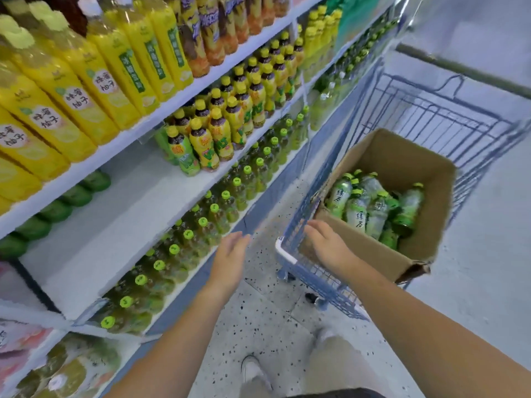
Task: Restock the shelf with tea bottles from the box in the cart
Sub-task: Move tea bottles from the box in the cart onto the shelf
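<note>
Well, the tea bottles (pixel 373 208) lie jumbled in the open cardboard box (pixel 402 156) inside the blue wire cart (pixel 448 116). They are clear plastic with lime-green caps and green-and-white labels. The left hand (pixel 230 259) hangs empty with relaxed fingers between shelf (pixel 120 216) and cart. The right hand (pixel 324 242) touches the box's near edge with straight fingers.

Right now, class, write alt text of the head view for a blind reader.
The left hand and right hand, both empty, hover by a box of tea bottles in a cart, beside a shelf with a bare gap.
</note>
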